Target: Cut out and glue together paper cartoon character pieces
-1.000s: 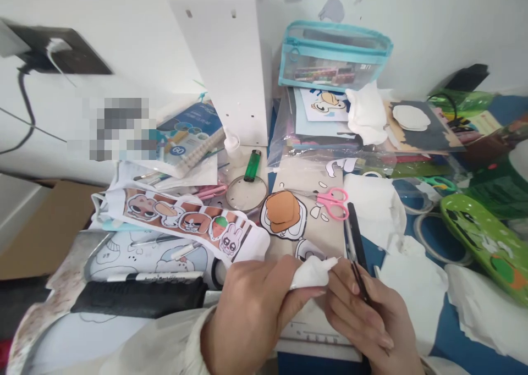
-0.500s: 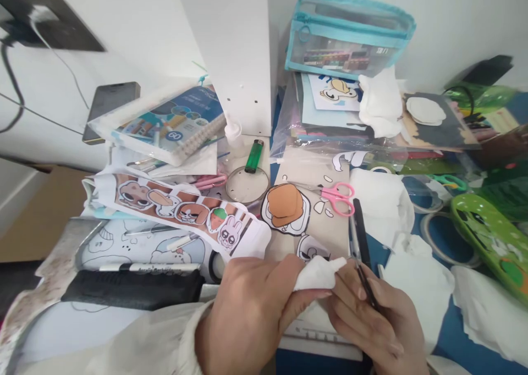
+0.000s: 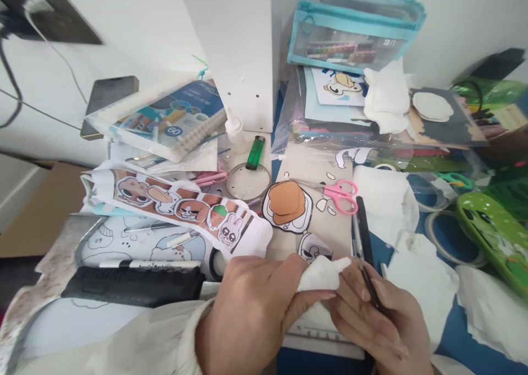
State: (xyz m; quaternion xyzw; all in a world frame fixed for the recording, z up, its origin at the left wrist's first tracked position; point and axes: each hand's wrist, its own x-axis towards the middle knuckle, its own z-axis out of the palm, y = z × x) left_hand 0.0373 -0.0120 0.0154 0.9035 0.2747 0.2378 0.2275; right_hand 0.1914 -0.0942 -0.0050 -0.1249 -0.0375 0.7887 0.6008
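My left hand is closed around a crumpled white tissue at the bottom centre. My right hand presses against the tissue from the right and grips a thin dark tool, a pen or tweezers, whose tip points away from me. Just beyond the tissue lies a small round cartoon cut-out on a beige sheet. A brown cartoon cut-out and pink scissors lie farther back on that sheet.
A strip of cartoon stickers lies to the left, with a black case below it. A green lighter, a round lid, a blue zip pouch, white tissues and a green tray crowd the desk.
The view has tilted slightly, shifting the desk items. My hands stay together on the tissue and drift a little to the right.
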